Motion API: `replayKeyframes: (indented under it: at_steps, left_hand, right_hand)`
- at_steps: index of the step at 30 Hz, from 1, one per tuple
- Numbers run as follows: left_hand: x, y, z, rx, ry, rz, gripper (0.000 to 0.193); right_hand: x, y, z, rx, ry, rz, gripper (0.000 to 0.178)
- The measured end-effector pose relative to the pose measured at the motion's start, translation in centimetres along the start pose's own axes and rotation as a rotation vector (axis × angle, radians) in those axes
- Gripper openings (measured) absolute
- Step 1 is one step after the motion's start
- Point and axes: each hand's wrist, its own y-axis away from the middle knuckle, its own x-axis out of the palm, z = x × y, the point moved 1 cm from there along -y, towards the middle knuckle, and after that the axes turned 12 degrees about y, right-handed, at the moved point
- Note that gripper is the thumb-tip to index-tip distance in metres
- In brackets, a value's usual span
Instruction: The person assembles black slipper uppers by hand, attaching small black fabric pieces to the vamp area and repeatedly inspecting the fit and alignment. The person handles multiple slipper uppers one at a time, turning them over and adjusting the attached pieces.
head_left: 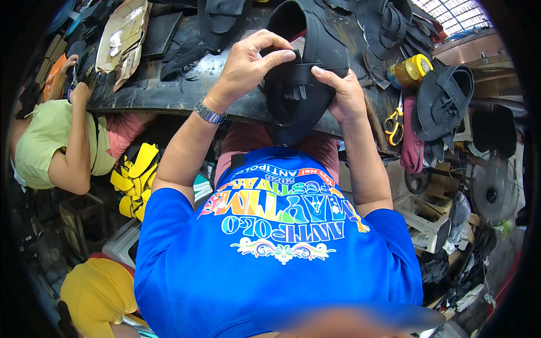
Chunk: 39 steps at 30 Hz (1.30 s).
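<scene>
A black leather-like piece (pixel 319 53), curved and fitted with a narrow cross strap, hangs over the near edge of the workbench and down toward my lap. My left hand (pixel 248 66) pinches thumb and forefinger together at a small dark end of the strap; what exactly is between the fingertips is hard to see. My right hand (pixel 346 97) grips the piece from the right, its thumb pressed on the cross strap (pixel 321 67) and its other fingers hidden behind. Below the strap a few short, shiny tabs (pixel 295 92) show.
Black cut pieces (pixel 386 22) lie across the dark workbench (pixel 197 70). A cardboard tray (pixel 123 39) stands at left. Right are a yellow-lidded jar (pixel 414 69), orange-handled scissors (pixel 394 125) and a black strapped piece (pixel 442 104). A co-worker in light green (pixel 53 146) sits left, near yellow strips (pixel 135 180).
</scene>
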Motion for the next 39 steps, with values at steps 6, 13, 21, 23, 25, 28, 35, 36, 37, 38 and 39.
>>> replayKeyframes:
  at_steps: [6,13,21,23,25,28,35,36,37,38,39]
  left_hand:
    - [0.4,0.0,0.3,-0.079,0.184,-0.008,0.013]
    - [-2.3,0.3,-0.9,-0.09,0.374,-0.022,0.026]
    - [-3.5,3.8,5.9,-0.523,1.074,-0.626,0.049]
    - [-2.9,4.6,6.7,-0.565,1.015,-0.731,0.042]
    - [-2.1,4.7,6.9,-0.341,0.918,-0.65,0.034]
    - [-1.1,4.6,7.1,-0.201,0.85,-0.614,0.027]
    - [-1.5,4.3,6.9,-0.21,0.817,-0.609,0.024]
    - [-1.5,4.1,7.0,-0.211,0.826,-0.617,0.024]
    - [-1.5,4.0,7.0,-0.221,0.838,-0.615,0.023]
    - [-1.5,4.0,7.1,-0.23,0.85,-0.616,0.023]
    - [-1.5,3.9,7.2,-0.238,0.86,-0.624,0.023]
  right_hand:
    - [-0.4,0.2,0.7,0.007,0.049,0.005,0.032]
    - [0.6,1.0,4.1,-0.648,0.934,0.091,0.03]
    - [0.9,-1.7,-5.3,-0.928,1.767,-0.036,0.038]
    - [0.7,-1.6,-6.8,-0.873,1.764,-0.108,0.041]
    - [0.9,-0.5,-7.1,-0.703,1.819,0.009,0.052]
    - [1.2,1.9,-5.6,-0.628,1.866,-0.019,0.061]
    - [-7.9,7.4,-3.2,-0.275,2.092,-0.602,0.051]
    - [-9.1,7.3,-3.3,-0.113,2.094,-0.532,0.05]
    - [-9.9,7.2,-3.0,0.001,2.086,-0.514,0.049]
    - [-10.2,7.1,-2.6,0.123,2.066,-0.462,0.048]
    - [-9.9,7.0,-1.8,0.047,1.969,-0.454,0.048]
